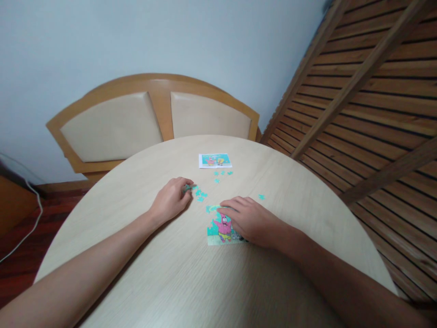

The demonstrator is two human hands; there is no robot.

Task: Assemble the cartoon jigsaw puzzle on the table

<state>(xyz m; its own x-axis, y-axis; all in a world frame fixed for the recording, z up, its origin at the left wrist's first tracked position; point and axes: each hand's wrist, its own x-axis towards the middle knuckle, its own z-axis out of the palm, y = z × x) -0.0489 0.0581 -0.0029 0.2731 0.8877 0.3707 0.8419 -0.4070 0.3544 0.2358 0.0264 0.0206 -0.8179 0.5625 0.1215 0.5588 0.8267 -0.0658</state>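
Observation:
A partly joined jigsaw puzzle [223,230] with a pink cartoon starfish lies on the table in front of me. My right hand [249,221] rests over its right side, fingers stretched out, hiding that part of the picture. To the left and farther out, my left hand [172,198] has curled fingers, with a teal puzzle piece [186,187] between thumb and fingertips. Beside those fingertips is a small cluster of loose teal puzzle pieces [200,194]. Several more loose pieces [216,173] lie beyond, and a single piece [261,197] sits off to the right.
Toward the far edge of the round wooden table [164,273] lies a printed picture card [215,161] with two cartoon figures. A bench with cream back panels [112,127] stands behind the table, against the wall. Wooden slats [368,100] rise at the right.

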